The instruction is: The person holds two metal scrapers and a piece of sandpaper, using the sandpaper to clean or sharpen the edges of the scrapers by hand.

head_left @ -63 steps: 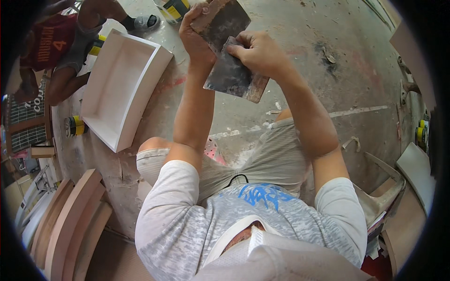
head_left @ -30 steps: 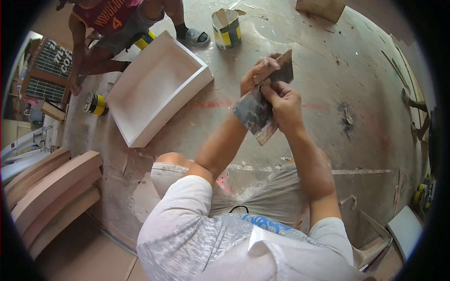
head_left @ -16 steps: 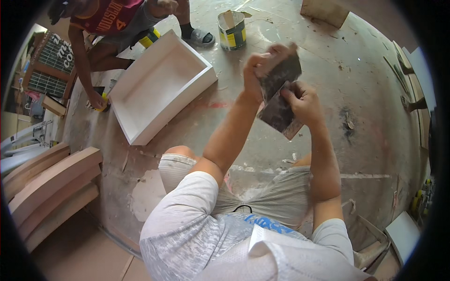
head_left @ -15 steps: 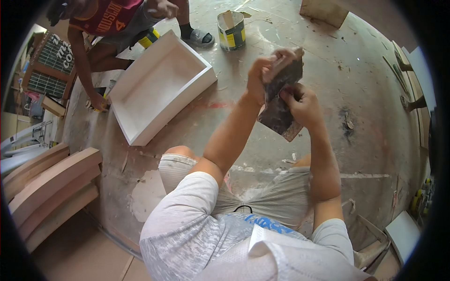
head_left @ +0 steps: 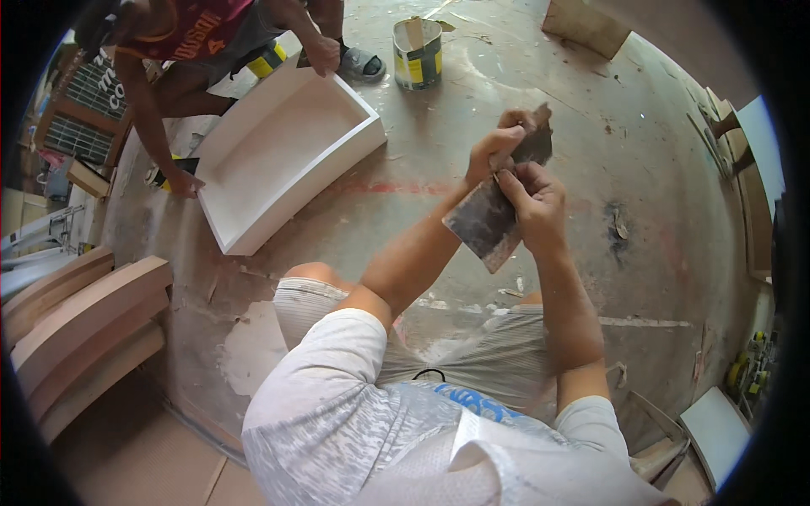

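Both my hands are raised in front of me over the floor, holding a dark, dusty sheet of sandpaper (head_left: pixel 484 223). My left hand (head_left: pixel 496 152) grips its upper part, with fingers curled round it. Just below and to the right, my right hand (head_left: pixel 542 201) pinches the sheet near its middle between thumb and fingers. The sheet's lower half hangs out flat toward me, while its upper end sticks out past my left fingers. It appears bent or creased between the two hands; the fingers partly hide that spot.
At the upper left a co-worker crouches, both hands on a white open box (head_left: pixel 295 177). A bucket (head_left: pixel 418 63) stands beyond it. Curved wooden pieces (head_left: pixel 93 320) are stacked at left, and a wooden block (head_left: pixel 585 27) lies far right. Debris dots the floor.
My hands have shifted a little, and the sandpaper's lower part has swung left and down. The co-worker's raised hand has come down onto the white box, which has moved slightly.
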Demonstrator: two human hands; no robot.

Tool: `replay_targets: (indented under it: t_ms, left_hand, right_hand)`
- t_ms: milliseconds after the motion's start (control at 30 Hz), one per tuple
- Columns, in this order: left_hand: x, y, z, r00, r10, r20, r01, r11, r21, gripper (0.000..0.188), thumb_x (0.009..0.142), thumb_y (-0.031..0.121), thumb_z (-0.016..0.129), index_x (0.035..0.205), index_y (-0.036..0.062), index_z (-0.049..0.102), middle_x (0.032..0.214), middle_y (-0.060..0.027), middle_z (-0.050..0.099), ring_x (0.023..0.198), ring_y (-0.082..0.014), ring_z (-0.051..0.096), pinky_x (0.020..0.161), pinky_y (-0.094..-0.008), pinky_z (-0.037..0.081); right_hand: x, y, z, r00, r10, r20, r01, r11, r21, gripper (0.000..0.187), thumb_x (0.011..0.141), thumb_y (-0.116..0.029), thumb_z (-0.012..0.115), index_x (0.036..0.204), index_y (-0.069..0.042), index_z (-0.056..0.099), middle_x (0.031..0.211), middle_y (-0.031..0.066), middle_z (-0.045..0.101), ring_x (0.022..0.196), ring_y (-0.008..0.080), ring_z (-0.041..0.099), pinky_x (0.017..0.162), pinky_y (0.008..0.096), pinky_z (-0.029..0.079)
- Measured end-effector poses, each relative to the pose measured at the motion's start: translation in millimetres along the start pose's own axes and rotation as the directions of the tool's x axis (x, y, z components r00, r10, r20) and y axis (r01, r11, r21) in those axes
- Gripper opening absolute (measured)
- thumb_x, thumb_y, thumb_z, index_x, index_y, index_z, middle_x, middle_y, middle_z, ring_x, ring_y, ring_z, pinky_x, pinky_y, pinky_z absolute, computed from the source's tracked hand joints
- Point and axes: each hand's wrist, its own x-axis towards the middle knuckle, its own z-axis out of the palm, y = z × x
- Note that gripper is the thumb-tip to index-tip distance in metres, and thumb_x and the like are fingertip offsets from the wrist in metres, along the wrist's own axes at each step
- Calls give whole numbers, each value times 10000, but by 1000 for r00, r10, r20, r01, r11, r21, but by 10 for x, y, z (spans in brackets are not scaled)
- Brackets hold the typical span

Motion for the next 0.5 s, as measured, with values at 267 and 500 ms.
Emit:
replay_targets:
  t_ms: [267,500]
  left_hand:
    - [241,336,-493,985,22,-169,-81,932,-353,384,797,55,476,1179,34,498,1153,-148,526,1033,-225,545,916,-320,440]
    - [172,87,-455,876,-428,223,363,889,281,520,841,75,586,1325,-9,415,1148,-108,584,924,-134,586,818,-279,488]
  right_hand:
    - [237,-1,-257,979,-92,-180,132,965,225,130,896,-136,614,928,-11,621,818,-3,611,710,64,543,664,203,435]
    - [313,-4,-561,996,-3,-90,45,878,476,186,889,-161,630,953,13,617,857,22,623,748,80,572,705,205,456]
